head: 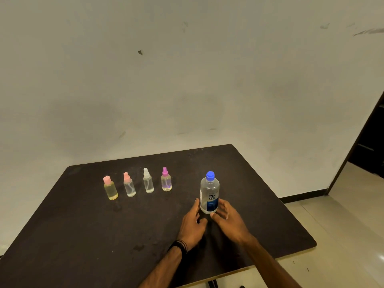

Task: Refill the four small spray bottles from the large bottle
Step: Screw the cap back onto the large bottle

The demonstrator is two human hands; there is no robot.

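Standing large bottle between fingers of both hands.

plain indoor rm | scuffed bare wall | dark table | tile floor

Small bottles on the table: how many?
4, in a row left of the large bottle: yellowish bottle, pink-topped clear bottle, white-topped bottle, magenta-topped bottle. None seems hidden.
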